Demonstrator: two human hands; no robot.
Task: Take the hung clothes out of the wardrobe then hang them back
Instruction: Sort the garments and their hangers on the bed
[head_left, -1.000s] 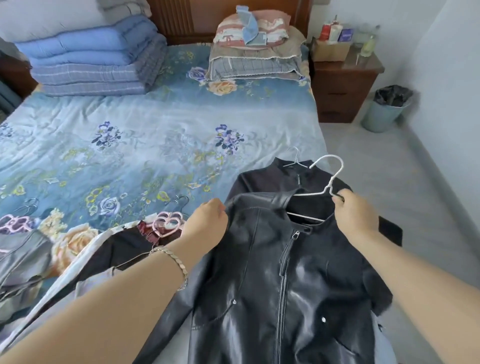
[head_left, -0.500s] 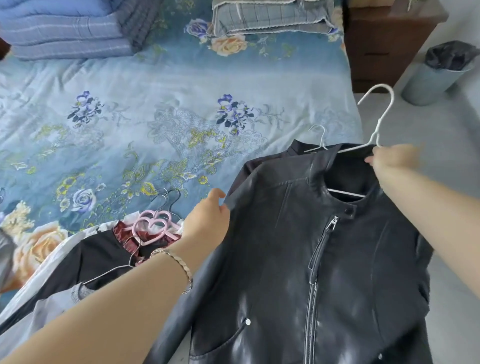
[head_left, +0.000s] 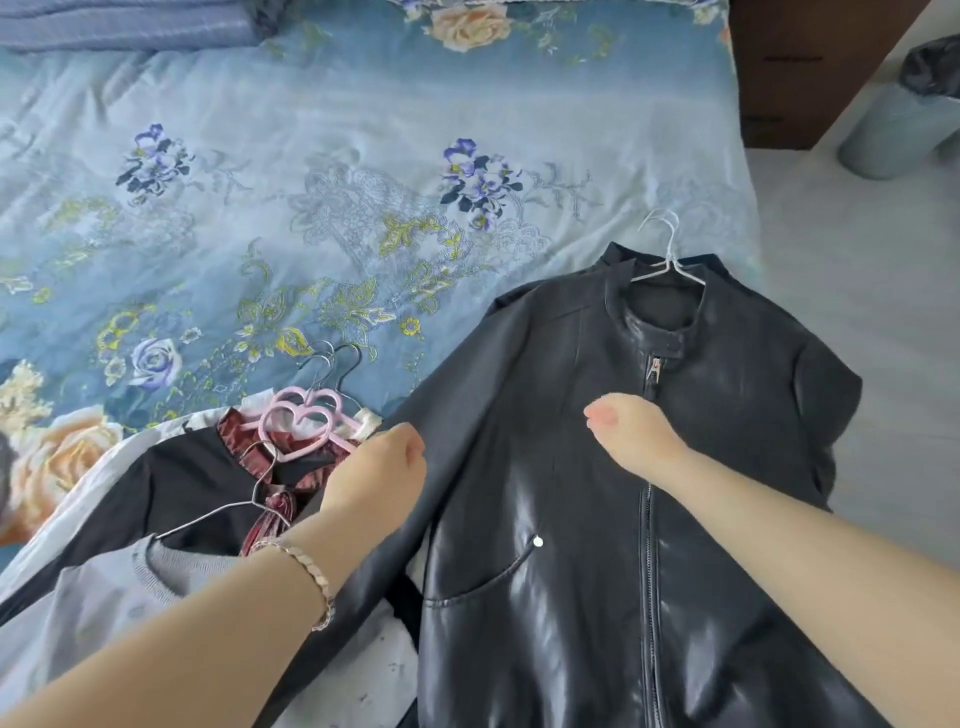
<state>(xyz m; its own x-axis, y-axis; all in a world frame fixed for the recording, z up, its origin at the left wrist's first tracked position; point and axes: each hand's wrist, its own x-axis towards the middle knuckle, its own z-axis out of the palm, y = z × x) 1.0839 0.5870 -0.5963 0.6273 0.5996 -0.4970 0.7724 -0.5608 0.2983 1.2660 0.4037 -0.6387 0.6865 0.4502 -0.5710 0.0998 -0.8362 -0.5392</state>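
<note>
A black leather jacket (head_left: 571, 519) lies front-up, zipped, on the near right corner of the blue floral bed (head_left: 311, 182). A white wire hanger (head_left: 670, 260) sits in its collar, hook pointing away from me. My left hand (head_left: 379, 467), with a bracelet on the wrist, pinches the jacket's left sleeve edge. My right hand (head_left: 628, 436) hovers over the jacket's chest beside the zip, fingers curled and holding nothing.
To the left lies a pile of other clothes (head_left: 171, 493) on pink heart-shaped hangers (head_left: 306, 421) and a metal hanger (head_left: 260, 488). Folded blankets (head_left: 130, 26) sit at the far left. A wooden nightstand (head_left: 795, 67) and a bin (head_left: 898, 119) stand on the floor at right.
My right hand let go of the white hanger and drew back over the jacket's chest. The jacket was lowered flat onto the bed. My view tilted down.
</note>
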